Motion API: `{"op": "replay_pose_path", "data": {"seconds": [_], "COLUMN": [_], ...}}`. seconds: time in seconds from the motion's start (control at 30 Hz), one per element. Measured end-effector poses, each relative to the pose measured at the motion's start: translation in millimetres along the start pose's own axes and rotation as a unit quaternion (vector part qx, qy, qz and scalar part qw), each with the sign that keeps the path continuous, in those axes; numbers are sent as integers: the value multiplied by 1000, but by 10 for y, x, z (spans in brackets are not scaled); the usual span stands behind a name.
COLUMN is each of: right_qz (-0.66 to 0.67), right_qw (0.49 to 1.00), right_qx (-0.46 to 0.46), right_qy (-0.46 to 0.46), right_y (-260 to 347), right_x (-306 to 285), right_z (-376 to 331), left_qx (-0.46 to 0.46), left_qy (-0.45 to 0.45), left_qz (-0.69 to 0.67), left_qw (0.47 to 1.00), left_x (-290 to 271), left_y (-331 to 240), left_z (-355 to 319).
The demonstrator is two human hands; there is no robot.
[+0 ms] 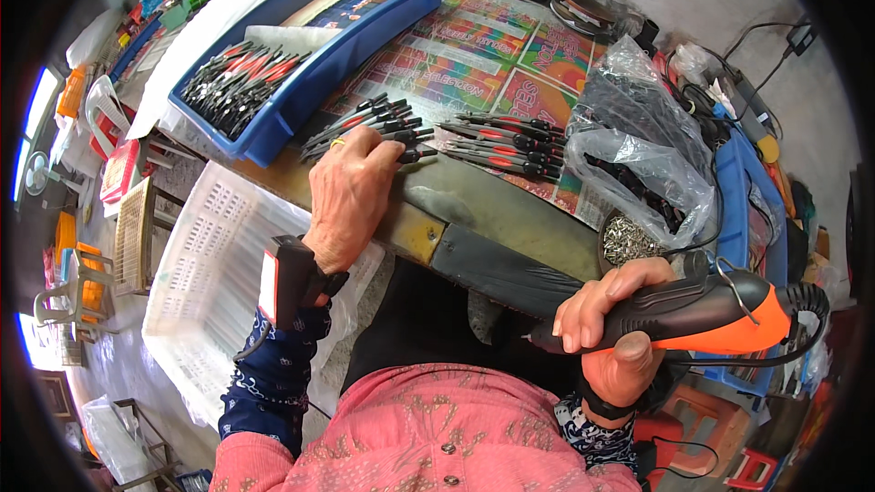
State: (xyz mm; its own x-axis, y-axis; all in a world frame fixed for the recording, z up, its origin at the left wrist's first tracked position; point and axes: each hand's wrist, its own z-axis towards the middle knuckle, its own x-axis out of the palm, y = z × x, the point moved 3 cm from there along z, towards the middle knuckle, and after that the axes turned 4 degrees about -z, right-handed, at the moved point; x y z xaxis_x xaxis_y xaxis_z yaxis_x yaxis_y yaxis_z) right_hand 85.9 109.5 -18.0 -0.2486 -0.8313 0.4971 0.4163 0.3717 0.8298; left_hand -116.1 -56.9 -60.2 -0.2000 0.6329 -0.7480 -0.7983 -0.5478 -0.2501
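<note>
My left hand (354, 184) reaches over the worktable with its fingers curled down onto a bunch of slim pen-like pieces (375, 117), black and grey with red parts. Its fingertips are partly hidden behind the hand. To the right of it lies a second bunch of similar pieces (506, 144), side by side. In my right hand (612, 321) is a black and orange electric screwdriver (702, 314), held above my lap near the table's front edge. The tool's tip points left and a coiled cord leaves its back end.
A blue tray (258, 142) of similar pieces stands at the back left. Small metal parts (629, 239) fill a bowl at the right, beside clear plastic bags (643, 137). A white crate (187, 296) sits below the table's left edge. A blue bin (732, 191) is far right.
</note>
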Motion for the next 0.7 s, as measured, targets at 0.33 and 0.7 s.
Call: {"op": "replay_pose_path", "data": {"seconds": [0.33,0.7], "right_qz": [6,-46], "right_qw": [1000,999], "right_qx": [6,-18], "right_qy": [8,9], "right_y": [58,149], "right_x": [-57,-131], "right_z": [50,66], "left_qx": [61,148], "left_qy": [-37,65], "left_qz": [-1,-47], "left_qw": [997,986], "left_x": [77,532], "left_y": [-167,-755], "left_z": [201,404]}}
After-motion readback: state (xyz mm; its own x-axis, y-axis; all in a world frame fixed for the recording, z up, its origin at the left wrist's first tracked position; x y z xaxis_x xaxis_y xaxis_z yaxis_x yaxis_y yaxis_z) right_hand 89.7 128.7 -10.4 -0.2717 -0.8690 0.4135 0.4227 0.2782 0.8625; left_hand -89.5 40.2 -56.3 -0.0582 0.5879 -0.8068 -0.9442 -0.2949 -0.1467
